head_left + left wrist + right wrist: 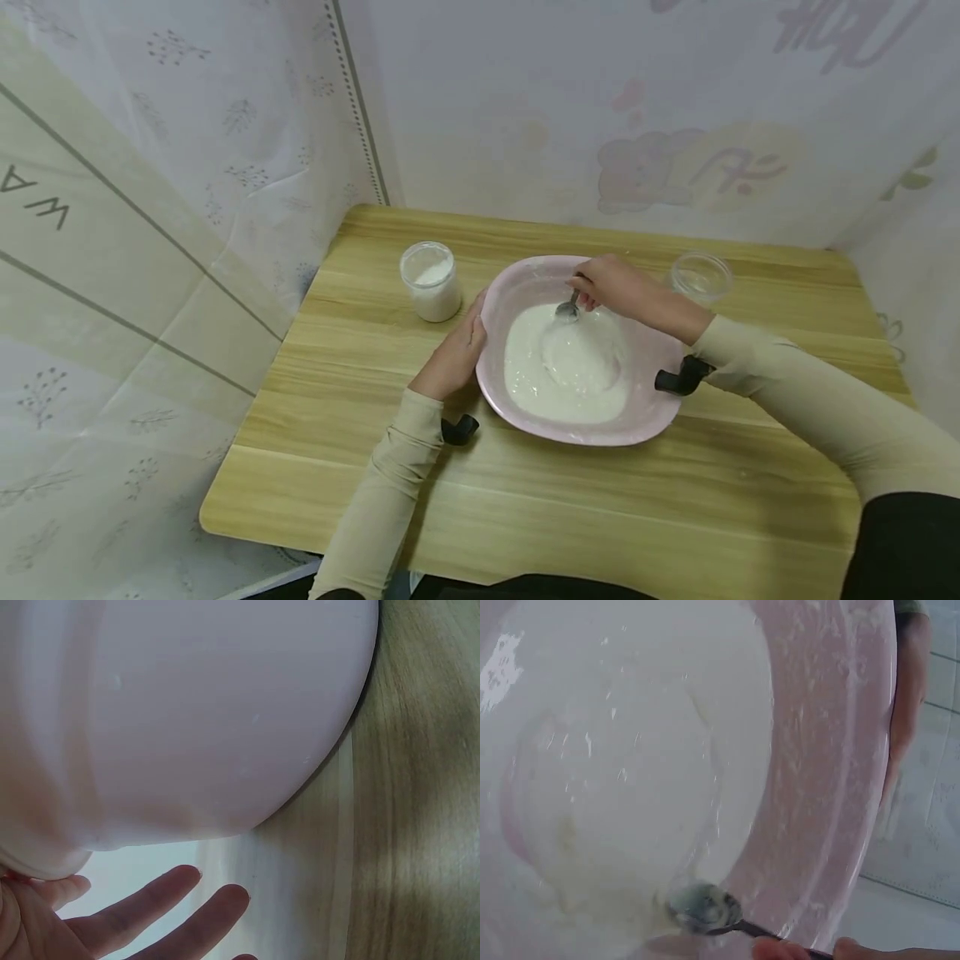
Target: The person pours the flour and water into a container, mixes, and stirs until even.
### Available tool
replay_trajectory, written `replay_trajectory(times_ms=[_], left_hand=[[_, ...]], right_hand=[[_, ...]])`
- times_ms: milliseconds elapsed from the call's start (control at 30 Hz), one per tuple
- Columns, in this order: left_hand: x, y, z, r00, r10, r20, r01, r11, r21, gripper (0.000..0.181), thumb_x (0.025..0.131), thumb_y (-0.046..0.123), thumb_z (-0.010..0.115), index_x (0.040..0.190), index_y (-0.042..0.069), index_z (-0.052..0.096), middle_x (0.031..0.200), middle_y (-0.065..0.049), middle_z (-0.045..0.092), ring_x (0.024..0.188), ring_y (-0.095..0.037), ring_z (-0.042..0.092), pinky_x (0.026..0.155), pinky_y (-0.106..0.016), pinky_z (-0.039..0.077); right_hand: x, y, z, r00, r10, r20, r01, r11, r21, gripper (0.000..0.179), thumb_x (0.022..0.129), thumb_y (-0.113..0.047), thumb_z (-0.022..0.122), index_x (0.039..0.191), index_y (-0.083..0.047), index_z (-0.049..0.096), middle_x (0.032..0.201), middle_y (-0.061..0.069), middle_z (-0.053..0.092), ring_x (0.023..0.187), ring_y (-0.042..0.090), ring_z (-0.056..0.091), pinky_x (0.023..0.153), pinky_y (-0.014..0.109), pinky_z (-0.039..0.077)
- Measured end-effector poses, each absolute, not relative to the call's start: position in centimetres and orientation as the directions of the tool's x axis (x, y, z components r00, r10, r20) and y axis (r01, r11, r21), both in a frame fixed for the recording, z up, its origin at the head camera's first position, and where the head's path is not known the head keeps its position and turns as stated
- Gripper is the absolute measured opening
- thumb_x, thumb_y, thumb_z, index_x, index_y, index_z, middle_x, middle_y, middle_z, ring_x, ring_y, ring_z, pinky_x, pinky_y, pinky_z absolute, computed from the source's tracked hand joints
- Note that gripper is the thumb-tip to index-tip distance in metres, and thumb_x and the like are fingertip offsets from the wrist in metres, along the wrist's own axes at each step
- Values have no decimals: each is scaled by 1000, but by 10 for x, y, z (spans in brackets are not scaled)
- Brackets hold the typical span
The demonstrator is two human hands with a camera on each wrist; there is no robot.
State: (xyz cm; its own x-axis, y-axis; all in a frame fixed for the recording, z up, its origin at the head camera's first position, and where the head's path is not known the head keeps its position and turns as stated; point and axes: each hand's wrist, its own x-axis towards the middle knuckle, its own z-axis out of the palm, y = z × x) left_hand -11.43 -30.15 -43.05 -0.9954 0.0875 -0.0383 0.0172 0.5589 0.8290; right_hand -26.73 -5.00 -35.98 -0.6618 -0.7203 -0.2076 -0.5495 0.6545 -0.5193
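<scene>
A pink plastic basin (495, 400) holds a thick, glossy white mixture (573, 362). My right hand (618, 292) grips the dark handle of a metal spoon (567, 312) over the far side of the basin. In the right wrist view the spoon's coated bowl (703, 907) sits at the mixture's edge, near the basin wall. My left hand (456, 354) rests against the basin's left rim from outside. Seen from the left wrist, its fingers (199, 922) stretch out fairly straight, with one touching under the rim; the thumb is hidden there.
A clear jar of white powder (432, 287) stands left of the basin. Behind the right forearm is a clear, round container (701, 277). The wooden table (330, 417) ends at printed curtains (480, 108) behind and at the sides.
</scene>
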Motion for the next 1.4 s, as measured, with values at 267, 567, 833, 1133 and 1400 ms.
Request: replay_trajectory(times_ms=[267,567,833,1133,1400], left_hand=[[-114,-302,-430,-995,96,-38,23,561,827,59,114,34,17,170,16,9,176,-6,16,161,-25,20,134,-43,17],[-112,-304,-430,-995,94,-35,22,542,840,58,115,33,17,170,16,8,177,-6,14,162,-25,18,134,-45,15],[-112,-303,-429,-995,97,-25,33,548,836,58,115,34,16,170,18,8,177,-5,14,162,-24,17,134,-43,15],[-111,-304,-429,-996,80,-34,16,551,835,58,114,35,16,170,22,8,176,-3,15,162,-23,19,134,-42,15],[-113,-303,-432,-996,91,-17,36,545,837,58,115,34,17,170,18,9,176,-5,16,162,-24,20,134,-43,16]], right_hand=[[-263,-20,-346,-619,-721,-311,-637,692,-339,33,110,-16,51,88,-2,71,69,10,67,60,19,59,64,32,50],[-252,-19,-346,-478,-766,-429,-574,642,-508,33,110,-17,52,92,0,74,76,9,74,66,20,74,65,29,63],[-258,-20,-350,-547,-749,-374,-540,657,-526,32,110,-16,52,93,2,72,77,12,75,68,27,76,68,39,65],[-277,-33,-354,-662,-703,-260,-498,672,-548,34,110,-17,51,91,2,72,77,12,76,68,21,75,71,40,65],[-260,-54,-363,-581,-761,-289,-469,603,-646,33,110,-18,53,97,2,74,80,12,77,77,31,78,73,39,66]])
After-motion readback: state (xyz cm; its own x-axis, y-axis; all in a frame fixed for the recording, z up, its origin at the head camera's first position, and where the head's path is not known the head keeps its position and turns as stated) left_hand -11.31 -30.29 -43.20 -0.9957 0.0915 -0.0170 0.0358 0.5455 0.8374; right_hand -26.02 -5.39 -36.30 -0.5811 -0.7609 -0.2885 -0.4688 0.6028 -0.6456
